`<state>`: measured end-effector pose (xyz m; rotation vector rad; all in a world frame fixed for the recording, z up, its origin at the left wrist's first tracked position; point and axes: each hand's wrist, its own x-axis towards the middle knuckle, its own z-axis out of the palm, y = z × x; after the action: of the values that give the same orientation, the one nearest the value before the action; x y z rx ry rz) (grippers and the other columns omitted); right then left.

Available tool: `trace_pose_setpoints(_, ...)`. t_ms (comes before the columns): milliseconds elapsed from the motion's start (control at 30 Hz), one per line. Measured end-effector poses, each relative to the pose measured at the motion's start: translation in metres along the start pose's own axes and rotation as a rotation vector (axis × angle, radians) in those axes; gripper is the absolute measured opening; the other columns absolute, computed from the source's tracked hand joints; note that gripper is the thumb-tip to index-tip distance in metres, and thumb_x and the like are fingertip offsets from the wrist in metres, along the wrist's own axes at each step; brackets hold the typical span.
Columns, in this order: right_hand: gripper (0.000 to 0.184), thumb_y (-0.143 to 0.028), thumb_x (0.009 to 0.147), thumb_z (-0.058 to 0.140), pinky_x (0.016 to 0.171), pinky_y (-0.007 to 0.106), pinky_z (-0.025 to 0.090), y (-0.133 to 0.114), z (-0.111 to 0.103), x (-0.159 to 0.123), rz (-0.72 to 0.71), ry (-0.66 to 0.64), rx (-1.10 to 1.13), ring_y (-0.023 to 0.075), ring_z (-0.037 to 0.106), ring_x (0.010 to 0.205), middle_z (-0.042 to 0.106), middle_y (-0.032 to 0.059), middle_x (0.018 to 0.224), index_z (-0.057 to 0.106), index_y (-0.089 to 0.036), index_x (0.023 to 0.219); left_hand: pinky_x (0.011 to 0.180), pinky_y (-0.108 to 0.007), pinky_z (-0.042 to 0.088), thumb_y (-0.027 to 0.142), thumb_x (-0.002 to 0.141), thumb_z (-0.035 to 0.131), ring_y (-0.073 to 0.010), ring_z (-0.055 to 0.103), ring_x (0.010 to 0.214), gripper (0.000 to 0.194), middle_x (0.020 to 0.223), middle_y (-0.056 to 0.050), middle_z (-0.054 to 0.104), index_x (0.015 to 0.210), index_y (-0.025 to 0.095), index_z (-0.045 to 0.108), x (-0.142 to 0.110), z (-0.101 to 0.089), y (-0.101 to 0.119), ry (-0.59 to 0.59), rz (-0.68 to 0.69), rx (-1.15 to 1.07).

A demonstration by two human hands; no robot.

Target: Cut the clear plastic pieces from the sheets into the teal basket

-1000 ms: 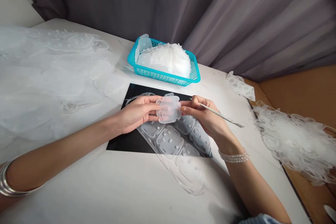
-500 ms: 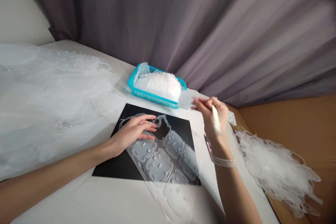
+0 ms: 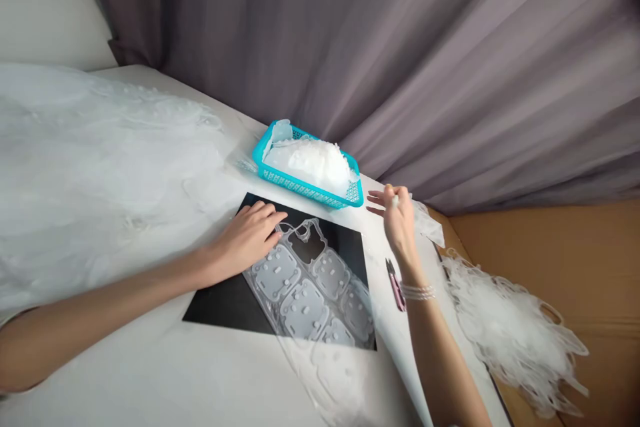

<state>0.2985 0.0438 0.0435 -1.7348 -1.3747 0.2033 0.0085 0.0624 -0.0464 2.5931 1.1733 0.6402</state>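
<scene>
My left hand point(image 3: 250, 235) lies flat, fingers together, on the upper left end of a translucent film sheet point(image 3: 305, 297) of die-cut rounded pieces. The sheet rests on a black mat point(image 3: 220, 307), and one cell near the top is empty. My right hand point(image 3: 399, 217) hovers just right of a teal basket point(image 3: 300, 185) heaped with cut-out translucent pieces point(image 3: 313, 160). Its fingers point toward the basket, and the thumb and a finger pinch a thin white stick tool point(image 3: 395, 199).
Pink snips point(image 3: 395, 283) lie on the white table beside my right wrist. A tangle of film offcuts point(image 3: 510, 330) hangs over the table's right edge, with a small scrap point(image 3: 429, 225) behind my hand. Loose translucent film point(image 3: 100, 167) covers the table's left. A grey curtain hangs behind.
My right hand carried the loose piece from above the mat over to the basket; that piece is no longer in my fingers. My left hand dropped flat onto the sheet. The view shifted.
</scene>
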Motion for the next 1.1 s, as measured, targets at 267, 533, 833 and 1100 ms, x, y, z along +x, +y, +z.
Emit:
trace_pose_setpoints(267, 0.043, -0.052, 0.099, 0.038, 0.072, 0.033, 0.057, -0.008, -0.027, -0.1, 0.047, -0.436, 0.174, 0.0172, 0.064, 0.078, 0.062, 0.0052, 0.093, 0.065, -0.023, 0.117, 0.088, -0.044, 0.046, 0.011, 0.092, 0.042, -0.0303, 0.058, 0.105, 0.033, 0.105, -0.015, 0.066, 0.112, 0.013, 0.067, -0.002, -0.023, 0.01, 0.011, -0.013, 0.131)
trace_pose_setpoints(533, 0.02, -0.034, 0.095, 0.057, 0.076, 0.034, 0.058, -0.004, -0.02, -0.147, -0.024, -0.536, 0.124, 0.0216, 0.071, 0.086, 0.074, 0.008, 0.098, 0.068, -0.021, 0.106, 0.104, -0.048, 0.041, 0.013, 0.091, 0.044, -0.0354, 0.053, 0.125, 0.037, 0.128, -0.023, 0.061, 0.124, 0.006, 0.059, -0.04, -0.015, 0.093, -0.072, 0.416, 0.168)
trace_pose_setpoints(833, 0.017, -0.02, 0.096, 0.053, 0.083, 0.034, 0.06, -0.009, -0.017, -0.151, -0.257, -0.554, 0.024, 0.02, 0.072, 0.092, 0.075, 0.0074, 0.104, 0.067, -0.021, 0.106, 0.11, -0.057, 0.036, 0.023, 0.092, 0.053, -0.044, 0.042, 0.136, 0.048, 0.144, -0.032, 0.046, 0.136, 0.004, 0.049, -0.059, 0.007, 0.098, -0.212, 0.361, 0.086)
trace_pose_setpoints(1100, 0.019, -0.016, 0.097, 0.05, 0.088, 0.037, 0.061, -0.01, -0.013, -0.157, -0.336, -0.512, -0.039, 0.0233, 0.071, 0.105, 0.074, 0.0099, 0.105, 0.065, -0.021, 0.106, 0.113, -0.057, 0.033, 0.019, 0.092, 0.048, -0.0419, 0.037, 0.139, 0.045, 0.146, -0.028, 0.045, 0.136, 0.008, 0.049, -0.06, 0.005, 0.099, -0.215, 0.326, 0.011)
